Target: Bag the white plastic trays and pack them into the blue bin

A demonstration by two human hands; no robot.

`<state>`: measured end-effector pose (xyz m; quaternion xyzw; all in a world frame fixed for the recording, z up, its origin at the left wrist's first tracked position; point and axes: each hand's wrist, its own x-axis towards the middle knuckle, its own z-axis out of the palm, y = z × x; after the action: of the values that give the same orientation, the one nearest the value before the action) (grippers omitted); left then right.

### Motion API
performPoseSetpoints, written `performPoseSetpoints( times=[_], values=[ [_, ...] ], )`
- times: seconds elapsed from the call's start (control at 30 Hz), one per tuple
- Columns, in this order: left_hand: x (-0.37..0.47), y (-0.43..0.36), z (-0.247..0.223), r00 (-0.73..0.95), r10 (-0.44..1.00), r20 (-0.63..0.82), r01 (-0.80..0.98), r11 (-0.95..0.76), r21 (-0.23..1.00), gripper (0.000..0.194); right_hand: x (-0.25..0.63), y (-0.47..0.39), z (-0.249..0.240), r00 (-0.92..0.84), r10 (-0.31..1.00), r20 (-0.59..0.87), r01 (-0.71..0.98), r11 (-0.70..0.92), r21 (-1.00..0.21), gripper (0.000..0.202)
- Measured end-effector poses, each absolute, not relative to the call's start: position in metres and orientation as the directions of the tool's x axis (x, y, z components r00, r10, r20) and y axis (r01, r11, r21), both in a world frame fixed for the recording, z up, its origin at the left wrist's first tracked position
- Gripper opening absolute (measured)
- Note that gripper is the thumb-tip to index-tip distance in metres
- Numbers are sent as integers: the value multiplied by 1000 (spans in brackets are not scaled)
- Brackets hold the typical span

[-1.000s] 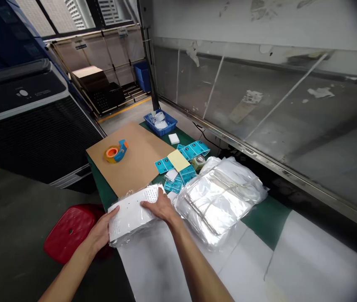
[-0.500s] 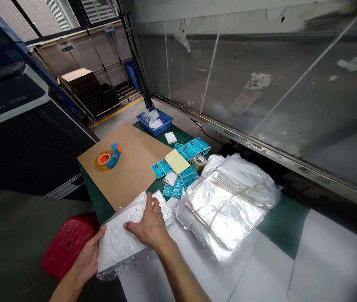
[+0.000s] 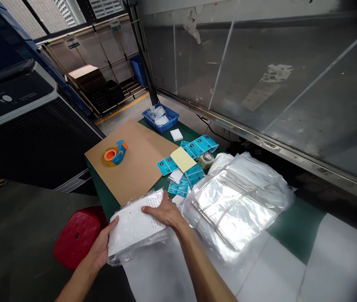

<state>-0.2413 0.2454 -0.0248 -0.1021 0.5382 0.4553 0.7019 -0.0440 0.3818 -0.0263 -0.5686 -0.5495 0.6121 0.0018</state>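
Note:
A flat white perforated panel [image 3: 134,224] in clear plastic film is held between my two hands above the near edge of the table. My left hand [image 3: 101,245] grips its left edge, thumb on top and the other fingers hidden beneath. Around its right end my right hand [image 3: 166,209] is closed, the thumb lying across the top face. Crinkled clear film [image 3: 140,249] hangs out along the panel's near edge. To the right of my right hand lies a strapped bundle of clear plastic bags [image 3: 238,201].
A brown board [image 3: 137,155] carries a tape dispenser [image 3: 115,153]. Beyond are blue label strips [image 3: 200,147], a yellow paper pad [image 3: 183,159] and a blue tray [image 3: 174,121]. A red stool [image 3: 78,237] stands left of the table, below a dark machine [image 3: 34,138].
My right hand has shifted from over the top of the panel to its right end. Loose sheet-like parts at that end now sit more even with the panel. The view has turned slightly.

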Motion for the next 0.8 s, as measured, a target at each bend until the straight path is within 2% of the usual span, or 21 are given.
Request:
performPoseSetpoints(
  times=[0.13, 0.23, 0.37, 0.5, 0.57, 0.7, 0.8],
  values=[
    [-248, 235, -18, -7, 537, -843, -740, 564, 366, 73, -52, 364, -16, -376, 606, -700, 577, -438, -689, 138],
    [-257, 218, 4, -31, 496, -868, -709, 601, 369, 75, -48, 337, -9, -422, 560, -713, 501, -511, -698, 133],
    [-262, 181, 43, -105, 512, -852, -590, 658, 468, 80, -27, 273, -2, -454, 556, -697, 396, -575, -716, 122],
    [-242, 150, 56, -45, 583, -811, -459, 709, 535, 83, 1, 204, -10, -464, 628, -625, 3, -704, -710, 114],
    [-225, 145, 51, -11, 621, -784, -421, 708, 567, 85, 14, 183, -13, -420, 678, -603, -144, -706, -693, 115],
    [-195, 138, 43, -2, 696, -718, -365, 667, 649, 89, 39, 157, -5, -343, 761, -551, -203, -633, -747, 116],
    [-178, 112, 50, -35, 764, -645, -207, 626, 752, 90, 57, 129, 8, -322, 785, -529, -195, -602, -774, 116]
  ],
)
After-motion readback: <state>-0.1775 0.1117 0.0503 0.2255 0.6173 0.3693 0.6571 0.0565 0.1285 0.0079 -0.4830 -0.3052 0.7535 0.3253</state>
